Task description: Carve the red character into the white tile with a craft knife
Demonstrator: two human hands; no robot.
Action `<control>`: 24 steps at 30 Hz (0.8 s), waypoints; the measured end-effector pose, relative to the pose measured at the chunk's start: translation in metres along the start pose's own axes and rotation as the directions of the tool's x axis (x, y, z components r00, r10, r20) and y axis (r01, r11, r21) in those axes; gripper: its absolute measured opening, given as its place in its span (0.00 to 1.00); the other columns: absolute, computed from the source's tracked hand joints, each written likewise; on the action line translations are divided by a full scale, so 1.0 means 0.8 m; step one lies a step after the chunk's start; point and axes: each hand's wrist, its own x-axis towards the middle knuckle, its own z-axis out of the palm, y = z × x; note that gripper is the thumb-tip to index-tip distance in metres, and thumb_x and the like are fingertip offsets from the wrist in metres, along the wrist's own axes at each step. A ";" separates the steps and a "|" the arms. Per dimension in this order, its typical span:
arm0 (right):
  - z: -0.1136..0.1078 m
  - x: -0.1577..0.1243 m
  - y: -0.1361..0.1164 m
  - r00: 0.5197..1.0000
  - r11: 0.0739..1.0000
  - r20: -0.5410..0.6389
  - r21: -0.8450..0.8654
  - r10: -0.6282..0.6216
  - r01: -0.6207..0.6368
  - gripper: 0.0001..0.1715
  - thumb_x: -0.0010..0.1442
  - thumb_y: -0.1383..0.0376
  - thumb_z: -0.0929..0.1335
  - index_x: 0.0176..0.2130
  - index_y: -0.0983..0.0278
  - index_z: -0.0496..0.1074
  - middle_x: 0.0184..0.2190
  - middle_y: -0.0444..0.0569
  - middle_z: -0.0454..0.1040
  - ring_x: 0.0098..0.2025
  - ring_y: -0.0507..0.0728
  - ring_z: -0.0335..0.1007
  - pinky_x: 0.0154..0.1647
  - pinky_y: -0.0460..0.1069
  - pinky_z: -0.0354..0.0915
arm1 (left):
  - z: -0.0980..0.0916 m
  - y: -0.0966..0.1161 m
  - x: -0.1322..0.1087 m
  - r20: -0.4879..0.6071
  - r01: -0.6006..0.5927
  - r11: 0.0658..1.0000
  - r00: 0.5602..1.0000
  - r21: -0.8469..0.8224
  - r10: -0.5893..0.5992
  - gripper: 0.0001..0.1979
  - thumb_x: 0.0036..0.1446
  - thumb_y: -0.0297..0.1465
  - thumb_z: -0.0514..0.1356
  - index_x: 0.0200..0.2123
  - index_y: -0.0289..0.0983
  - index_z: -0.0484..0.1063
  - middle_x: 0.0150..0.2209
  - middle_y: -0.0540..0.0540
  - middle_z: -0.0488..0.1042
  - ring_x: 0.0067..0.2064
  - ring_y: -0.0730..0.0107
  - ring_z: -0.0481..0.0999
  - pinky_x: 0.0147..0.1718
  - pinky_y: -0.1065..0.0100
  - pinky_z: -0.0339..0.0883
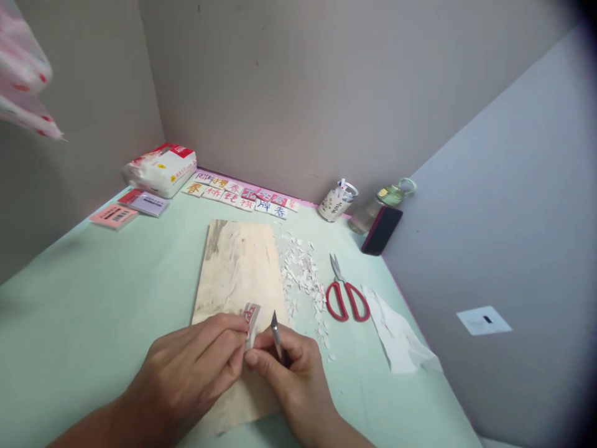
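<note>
left hand (196,367) pinching red-character tile (252,320), right hand (291,367) gripping knife (276,333)

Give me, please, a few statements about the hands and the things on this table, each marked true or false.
1. The left hand holds a small block with red marks. True.
2. The right hand holds the red scissors. False: it holds a thin blade; the scissors lie on the table.
3. White shavings lie between the wooden board and the scissors. True.
4. The dark phone lies flat on the board. False: it leans near the right wall.
</note>
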 end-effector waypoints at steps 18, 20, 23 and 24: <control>-0.009 0.008 -0.006 0.996 0.975 -0.008 0.206 0.086 -0.082 0.18 0.53 0.52 0.79 0.25 0.62 0.78 0.14 0.35 0.59 0.19 0.46 0.48 0.23 0.44 0.53 | 0.001 -0.006 0.002 0.021 0.304 0.916 0.951 -0.263 -0.309 0.08 0.68 0.24 0.55 0.36 0.41 0.69 0.38 0.52 0.79 0.39 0.76 0.82 0.38 0.75 0.73; -0.012 0.009 -0.003 0.994 0.972 -0.020 0.212 0.107 -0.100 0.20 0.53 0.50 0.79 0.26 0.63 0.78 0.15 0.36 0.60 0.18 0.46 0.48 0.21 0.44 0.49 | -0.002 -0.005 0.003 0.035 0.327 0.896 0.942 -0.300 -0.333 0.08 0.67 0.24 0.55 0.37 0.42 0.69 0.38 0.52 0.78 0.39 0.76 0.82 0.38 0.74 0.73; -0.013 0.010 0.001 0.993 0.969 -0.025 0.221 0.118 -0.109 0.21 0.53 0.49 0.79 0.28 0.64 0.78 0.16 0.37 0.62 0.18 0.45 0.47 0.20 0.43 0.46 | -0.005 -0.003 0.005 0.037 0.365 0.873 0.927 -0.323 -0.374 0.07 0.67 0.24 0.55 0.37 0.42 0.69 0.39 0.50 0.77 0.39 0.74 0.82 0.37 0.73 0.74; -0.013 0.010 0.001 0.993 0.970 -0.025 0.220 0.114 -0.106 0.21 0.53 0.49 0.79 0.28 0.64 0.79 0.16 0.37 0.62 0.18 0.45 0.47 0.20 0.43 0.46 | -0.006 -0.003 0.006 0.032 0.373 0.870 0.923 -0.323 -0.384 0.07 0.67 0.25 0.55 0.37 0.42 0.69 0.40 0.50 0.77 0.39 0.74 0.81 0.37 0.73 0.74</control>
